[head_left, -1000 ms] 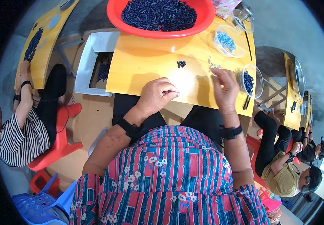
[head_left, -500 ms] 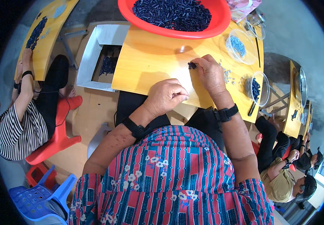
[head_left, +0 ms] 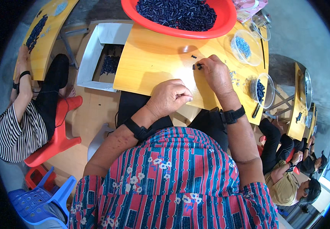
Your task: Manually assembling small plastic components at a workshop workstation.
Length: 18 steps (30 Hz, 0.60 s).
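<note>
My right hand (head_left: 216,73) reaches over the yellow wooden table (head_left: 153,57) and pinches a small dark piece (head_left: 197,66) among a few loose ones. My left hand (head_left: 169,97) rests near the table's front edge with its fingers curled closed; whether it holds anything is hidden. Both wrists wear black bands. A big red basin (head_left: 180,30) full of small dark blue pieces stands at the far side of the table.
Two clear plastic bowls (head_left: 243,47) (head_left: 261,91) with blue and dark pieces stand at the right. A white cardboard box (head_left: 96,57) with dark pieces sits on the floor at left. A person in a striped top (head_left: 16,126) sits left on a red stool; other people sit at right.
My right hand moved from the right bowl leftward to the loose pieces at the table's middle. My left hand shifted slightly right along the front edge, still closed.
</note>
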{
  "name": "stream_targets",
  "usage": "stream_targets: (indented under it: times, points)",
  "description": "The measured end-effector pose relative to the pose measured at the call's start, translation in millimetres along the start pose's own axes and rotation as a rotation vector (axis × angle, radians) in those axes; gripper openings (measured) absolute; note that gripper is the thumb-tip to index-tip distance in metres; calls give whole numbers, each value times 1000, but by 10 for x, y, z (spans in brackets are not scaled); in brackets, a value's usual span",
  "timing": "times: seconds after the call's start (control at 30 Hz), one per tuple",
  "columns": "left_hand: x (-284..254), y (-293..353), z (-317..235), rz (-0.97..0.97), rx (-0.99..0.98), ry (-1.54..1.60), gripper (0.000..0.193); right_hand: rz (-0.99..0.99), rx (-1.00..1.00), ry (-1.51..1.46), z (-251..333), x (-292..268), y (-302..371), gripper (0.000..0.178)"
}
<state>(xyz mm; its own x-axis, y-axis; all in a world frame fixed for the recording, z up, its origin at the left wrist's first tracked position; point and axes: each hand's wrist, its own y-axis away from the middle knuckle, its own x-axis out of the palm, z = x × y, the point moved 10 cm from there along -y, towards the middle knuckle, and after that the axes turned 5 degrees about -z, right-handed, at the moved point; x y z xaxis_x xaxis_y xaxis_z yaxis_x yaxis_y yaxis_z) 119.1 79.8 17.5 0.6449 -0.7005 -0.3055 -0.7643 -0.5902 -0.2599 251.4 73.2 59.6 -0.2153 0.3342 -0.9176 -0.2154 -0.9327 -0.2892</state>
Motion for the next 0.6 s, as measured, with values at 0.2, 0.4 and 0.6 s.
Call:
stream_targets:
  times: [0.2, 0.4, 0.6]
  points:
    - [-7, 8, -7, -5, 14, 5, 8, 57, -36, 69, 40, 28, -41, 13]
    - [-4, 16, -15, -6, 36, -13, 8, 234, 57, 130, -154, 231, -101, 16]
    - [5, 22, -8, -4, 23, 3, 8, 304, 100, 171, -174, 282, -173, 22]
